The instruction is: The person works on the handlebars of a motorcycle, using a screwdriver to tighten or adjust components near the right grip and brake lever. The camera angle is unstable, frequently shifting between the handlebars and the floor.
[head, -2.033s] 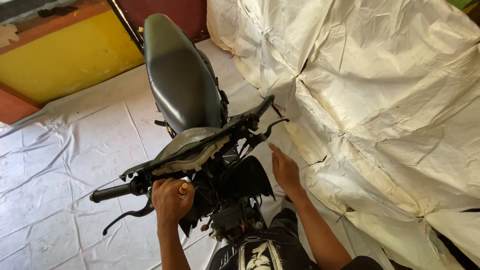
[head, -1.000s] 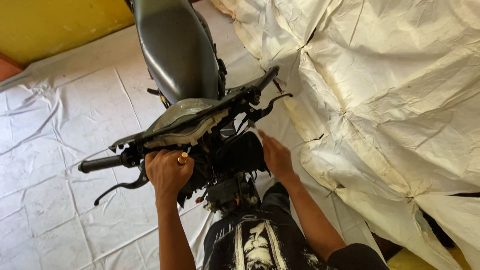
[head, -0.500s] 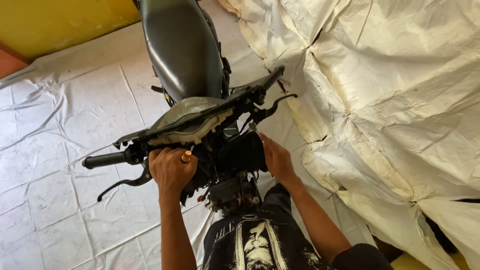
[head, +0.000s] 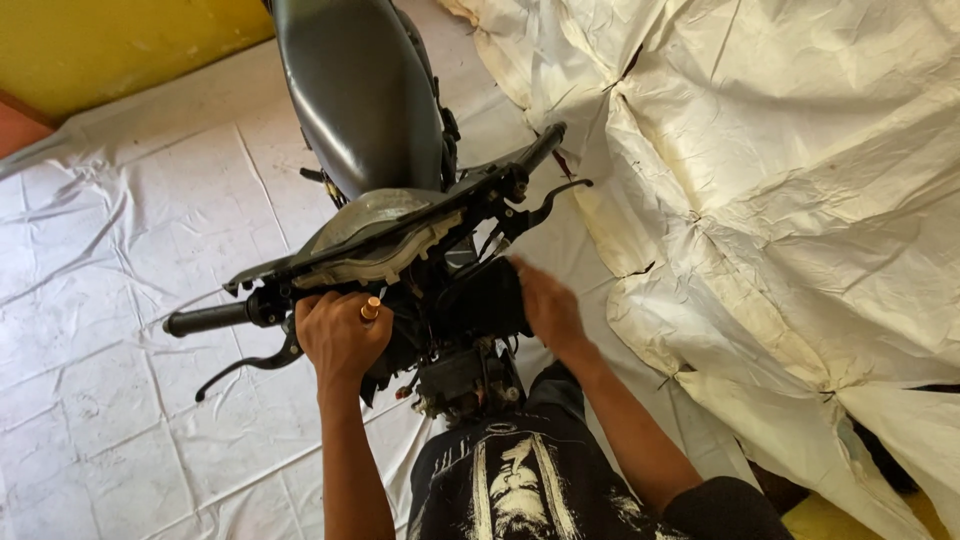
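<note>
Here, left hand (head: 340,338): fist closed around a small brass-coloured cylindrical piece (head: 370,308), mostly hidden.
Right hand (head: 545,305): blurred on the black plastic front panel (head: 480,300); grip unclear.
Dark grey motorcycle seat (head: 360,90): top cut off.

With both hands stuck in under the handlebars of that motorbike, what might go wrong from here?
Three risks, as I judge them:
1. The right hand is pressed among the exposed parts below the handlebar; fingers might get pinched or scraped.
2. The small brass-coloured piece in the left hand might slip and roll off across the white sheet.
3. The loose-looking headlight cover might shift while they work.
</note>
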